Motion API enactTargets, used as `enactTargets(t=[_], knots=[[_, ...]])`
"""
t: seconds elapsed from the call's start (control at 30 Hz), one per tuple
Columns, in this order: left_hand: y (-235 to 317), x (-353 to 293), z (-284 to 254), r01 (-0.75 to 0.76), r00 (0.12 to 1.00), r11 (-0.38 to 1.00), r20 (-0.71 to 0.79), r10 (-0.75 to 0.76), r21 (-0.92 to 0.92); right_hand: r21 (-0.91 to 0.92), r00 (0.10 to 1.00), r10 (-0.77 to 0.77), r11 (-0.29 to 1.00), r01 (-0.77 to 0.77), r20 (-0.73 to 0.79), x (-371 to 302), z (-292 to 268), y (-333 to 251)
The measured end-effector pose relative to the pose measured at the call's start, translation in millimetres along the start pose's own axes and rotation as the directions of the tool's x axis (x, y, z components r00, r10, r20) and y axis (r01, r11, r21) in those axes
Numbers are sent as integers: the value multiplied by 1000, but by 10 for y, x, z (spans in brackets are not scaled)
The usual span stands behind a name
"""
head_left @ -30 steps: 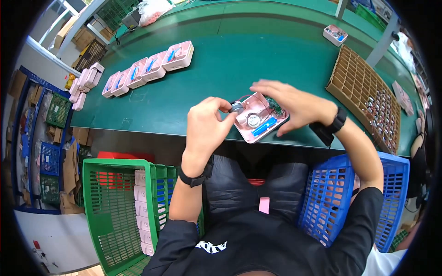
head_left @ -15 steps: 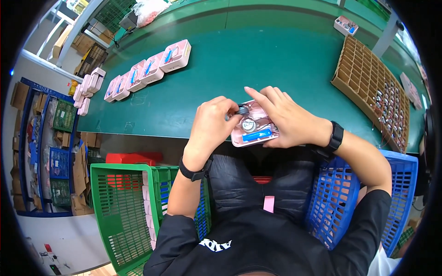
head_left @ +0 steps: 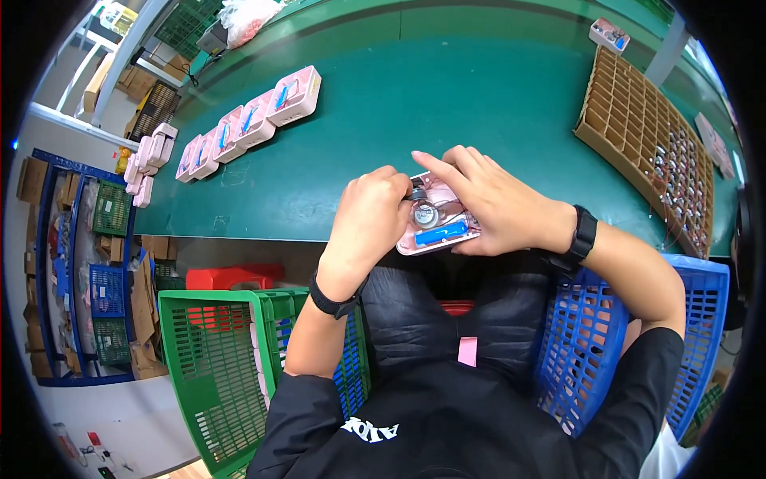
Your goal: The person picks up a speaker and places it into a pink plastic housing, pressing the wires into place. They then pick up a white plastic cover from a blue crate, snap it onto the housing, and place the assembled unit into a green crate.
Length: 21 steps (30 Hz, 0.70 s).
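Note:
A pink open device shell [head_left: 435, 227] with a round silver part and a blue cylinder inside rests at the near edge of the green table [head_left: 447, 96]. My right hand [head_left: 495, 203] holds the shell from its right side, fingers spread over the top. My left hand [head_left: 371, 219] is closed at the shell's left edge, fingertips pinching at the round part; what it pinches is hidden.
A row of pink shells [head_left: 247, 124] lies at the table's left. A brown divided tray [head_left: 650, 152] with small parts sits at right. A green basket [head_left: 215, 367] stands at my left knee, a blue basket [head_left: 630, 335] at my right.
Both hands have drawn the pink shell nearer to me, to the table's edge, and closed in tighter over it.

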<state>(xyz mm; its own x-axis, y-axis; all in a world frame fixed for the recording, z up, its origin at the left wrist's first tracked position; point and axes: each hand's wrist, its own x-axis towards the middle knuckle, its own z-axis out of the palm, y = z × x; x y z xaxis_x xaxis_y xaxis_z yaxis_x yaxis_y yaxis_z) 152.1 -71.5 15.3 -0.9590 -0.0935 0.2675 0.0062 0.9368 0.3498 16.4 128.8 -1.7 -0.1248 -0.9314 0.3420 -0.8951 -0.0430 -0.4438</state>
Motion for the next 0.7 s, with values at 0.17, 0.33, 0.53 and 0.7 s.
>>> enactTargets(t=[0.17, 0.33, 0.53, 0.7], knots=[[-47, -31, -18, -2, 1000, 1000, -22, 2, -21, -17, 1000, 26, 1000, -26, -2, 3, 32, -64], [-269, -159, -153, 15, 999, 946, -27, -25, -324, -16, 999, 28, 999, -28, -27, -20, 39, -121], [-327, -444, 44, -103, 980, 933, -198, 35, -344, -1, 999, 40, 999, -40, -28, -23, 35, -141], [-211, -457, 102, -78, 988, 946, -153, 31, -313, -2, 998, 40, 999, -40, -44, -8, 20, -152]])
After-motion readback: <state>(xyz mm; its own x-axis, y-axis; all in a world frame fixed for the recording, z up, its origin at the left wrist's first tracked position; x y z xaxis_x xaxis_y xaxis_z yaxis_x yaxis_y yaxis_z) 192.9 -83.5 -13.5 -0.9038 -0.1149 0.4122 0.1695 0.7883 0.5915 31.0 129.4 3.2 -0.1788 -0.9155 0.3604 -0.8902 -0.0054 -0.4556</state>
